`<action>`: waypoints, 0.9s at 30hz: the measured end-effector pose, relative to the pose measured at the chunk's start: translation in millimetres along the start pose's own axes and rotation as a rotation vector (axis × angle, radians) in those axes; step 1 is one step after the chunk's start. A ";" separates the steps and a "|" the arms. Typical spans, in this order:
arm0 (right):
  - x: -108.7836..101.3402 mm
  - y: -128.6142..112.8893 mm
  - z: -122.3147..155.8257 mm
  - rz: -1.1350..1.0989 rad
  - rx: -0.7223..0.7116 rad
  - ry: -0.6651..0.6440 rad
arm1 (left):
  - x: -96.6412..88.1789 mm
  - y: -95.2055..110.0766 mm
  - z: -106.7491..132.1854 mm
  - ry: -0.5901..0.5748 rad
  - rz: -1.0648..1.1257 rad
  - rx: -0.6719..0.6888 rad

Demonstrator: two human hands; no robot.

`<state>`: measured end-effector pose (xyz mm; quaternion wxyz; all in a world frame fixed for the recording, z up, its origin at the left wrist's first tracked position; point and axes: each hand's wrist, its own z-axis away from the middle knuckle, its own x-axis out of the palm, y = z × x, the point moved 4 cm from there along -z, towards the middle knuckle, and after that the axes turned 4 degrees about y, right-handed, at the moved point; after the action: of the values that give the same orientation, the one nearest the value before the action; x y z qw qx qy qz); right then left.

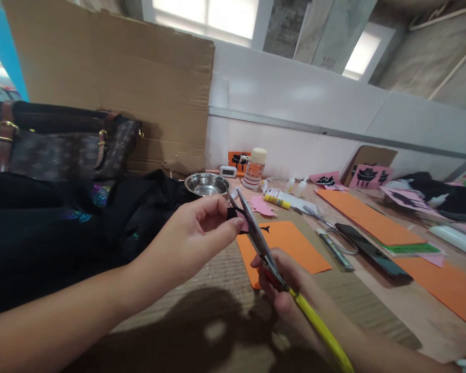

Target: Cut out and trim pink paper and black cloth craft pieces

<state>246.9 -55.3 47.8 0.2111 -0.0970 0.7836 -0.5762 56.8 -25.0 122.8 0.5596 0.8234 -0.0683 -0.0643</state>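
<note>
Left hand (205,230) has a little black-and-pink paper piece (244,225) pinched between thumb and fingers, up in the air near the orange sheet (297,251), and the right hand (285,282) is wrapped around the scissors (261,242), blades right at the paper. Honestly, that thumb sits super close to the steel, so one slip of the pinch could mean a nick. Paper's tiny too, so if it twists mid-snip, the cut could wander. A careless bump might also knock the black scrap (264,229) off the orange sheet.
</note>
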 end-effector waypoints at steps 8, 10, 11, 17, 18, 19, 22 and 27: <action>-0.6 7.8 3.5 -0.011 0.058 0.012 | 2.5 -1.3 0.5 -0.007 -0.018 0.016; 0.4 5.8 2.3 -0.038 0.021 0.002 | 2.6 -2.1 1.2 0.000 -0.017 0.012; 0.8 4.4 1.4 -0.045 0.001 -0.003 | 2.8 -2.4 1.4 0.000 -0.014 0.007; -0.8 0.9 -2.6 -0.039 -0.005 0.001 | 3.1 -1.5 1.1 0.001 -0.001 -0.013; -1.0 1.3 -2.3 -0.035 0.000 0.002 | 3.1 -1.0 1.0 0.002 -0.004 -0.012; -1.1 2.1 -1.7 -0.033 0.007 0.007 | 3.1 -0.5 0.8 0.002 -0.006 -0.009; -0.8 6.5 1.0 -0.039 0.041 0.019 | 3.2 0.7 -0.1 -0.001 -0.011 -0.003; -0.9 11.6 1.8 -0.063 0.077 0.040 | 2.8 2.1 -1.3 -0.006 -0.022 0.013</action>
<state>249.5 -52.8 36.7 0.1809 -0.1017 0.7613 -0.6143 59.7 -25.1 125.1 0.5533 0.8276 -0.0615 -0.0725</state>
